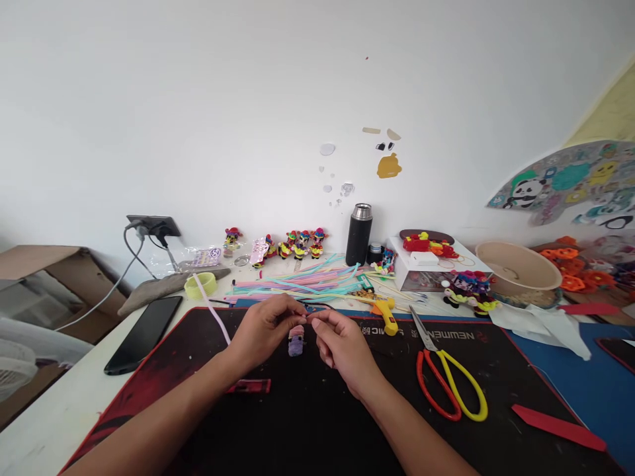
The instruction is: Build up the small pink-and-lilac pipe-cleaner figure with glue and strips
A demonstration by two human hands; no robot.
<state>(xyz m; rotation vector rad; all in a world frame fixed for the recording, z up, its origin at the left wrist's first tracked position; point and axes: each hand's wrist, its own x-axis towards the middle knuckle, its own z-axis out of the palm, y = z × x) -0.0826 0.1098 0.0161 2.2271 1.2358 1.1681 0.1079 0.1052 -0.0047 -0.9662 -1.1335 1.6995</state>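
Observation:
Both hands meet near the middle of the black mat (307, 430), fingertips almost touching. My left hand (270, 327) is closed in a pinch, and my right hand (344, 344) pinches from the other side. Something small and thin, pinkish, shows between the fingertips; it is too small to make out. Just below the fingers of my left hand is a small fuzzy figure (296, 342), pink on top and purple below. Whether it hangs from the fingers or stands on the mat, I cannot tell. A pale pink strip (212, 309) runs down behind my left wrist.
Scissors (436, 363) with red and yellow handles lie right of my hands, beside a yellow glue gun (385, 316). Behind are colored pipe cleaners (307, 281), a black flask (359, 235) and small dolls (300, 246). A phone (143, 336) lies left, a red strip (558, 426) right.

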